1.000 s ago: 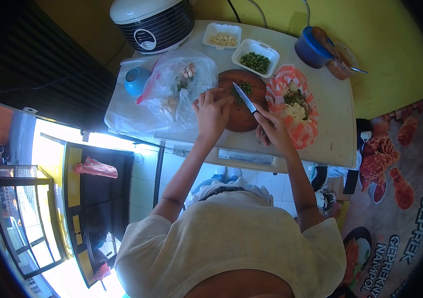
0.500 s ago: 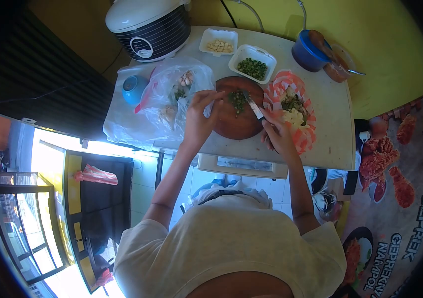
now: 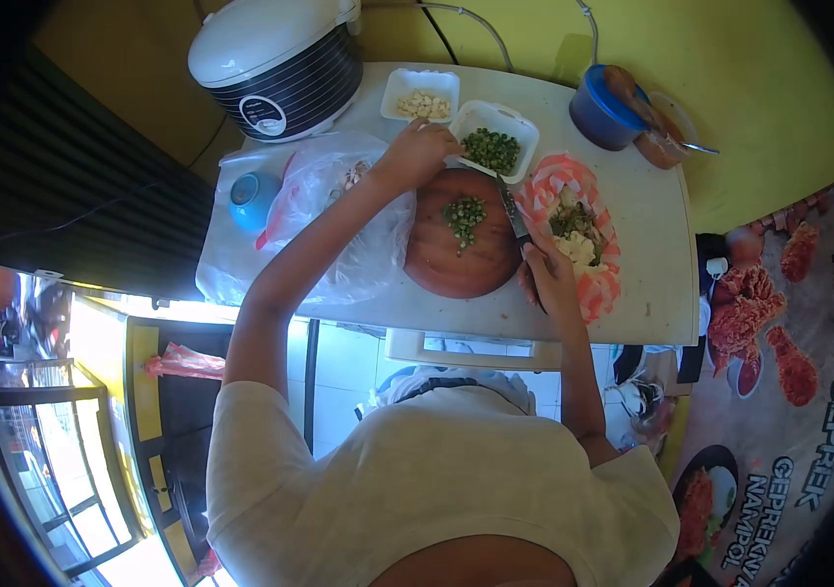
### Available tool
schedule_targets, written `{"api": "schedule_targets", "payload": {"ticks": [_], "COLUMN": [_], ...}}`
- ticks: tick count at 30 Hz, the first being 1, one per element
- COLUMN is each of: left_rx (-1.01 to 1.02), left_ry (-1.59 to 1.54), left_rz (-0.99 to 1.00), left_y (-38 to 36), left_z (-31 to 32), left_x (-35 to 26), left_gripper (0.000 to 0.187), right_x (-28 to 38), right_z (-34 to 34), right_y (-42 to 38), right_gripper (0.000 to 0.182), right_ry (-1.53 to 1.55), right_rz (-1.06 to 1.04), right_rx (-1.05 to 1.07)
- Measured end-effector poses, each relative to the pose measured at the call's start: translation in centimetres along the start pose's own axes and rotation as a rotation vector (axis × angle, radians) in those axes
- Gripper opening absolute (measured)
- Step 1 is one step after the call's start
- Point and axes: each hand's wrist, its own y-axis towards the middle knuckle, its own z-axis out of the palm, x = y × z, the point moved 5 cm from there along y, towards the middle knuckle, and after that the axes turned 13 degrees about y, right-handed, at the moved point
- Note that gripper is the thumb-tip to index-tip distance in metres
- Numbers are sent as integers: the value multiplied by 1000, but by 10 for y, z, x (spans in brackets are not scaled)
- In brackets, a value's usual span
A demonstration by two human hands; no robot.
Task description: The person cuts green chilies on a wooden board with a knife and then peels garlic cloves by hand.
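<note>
My left hand [image 3: 420,154] reaches across to a white foam tray [image 3: 527,164] of chopped green pieces [image 3: 491,150], its bent fingers closed at the tray's left rim. My right hand [image 3: 549,274] grips a knife [image 3: 511,210] by its dark handle; the blade points away from me over the right side of the round wooden chopping board [image 3: 461,279]. A small heap of cut green pieces [image 3: 464,221] lies on the board. Behind my left hand stands a second foam tray [image 3: 390,96] with pale chopped pieces [image 3: 424,106], perhaps garlic.
Left of the board lies a clear plastic bag [image 3: 339,235] with garlic bulbs inside, beside a blue cup [image 3: 254,199]. A rice cooker [image 3: 280,73] stands at the back left. On the right are a red-and-white bag of scraps [image 3: 574,220] and a blue tub [image 3: 601,112].
My left hand has moved from beside the heap on the board up to the tray of green pieces. The knife has shifted off the heap to the board's right side.
</note>
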Motion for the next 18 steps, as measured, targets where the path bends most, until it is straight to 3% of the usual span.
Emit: {"api": "schedule_targets", "payload": {"ticks": [6, 10, 12, 18], "left_rx": [37, 126, -61, -108], "left_ry": [59, 130, -87, -621], "left_rz": [82, 62, -97, -370], "left_y": [5, -2, -10, -47], "left_z": [2, -4, -16, -64], "left_x": [-1, -12, -13, -43], "left_gripper": [15, 20, 26, 41], "right_x": [-3, -5, -6, -2], "right_z": [-2, -1, 0, 5], "right_y": [0, 0, -1, -12], "right_gripper": [45, 45, 45, 44], "right_ry": [-24, -16, -14, -125], "right_rz": [12, 25, 36, 81], "right_rx": [36, 24, 11, 2]}}
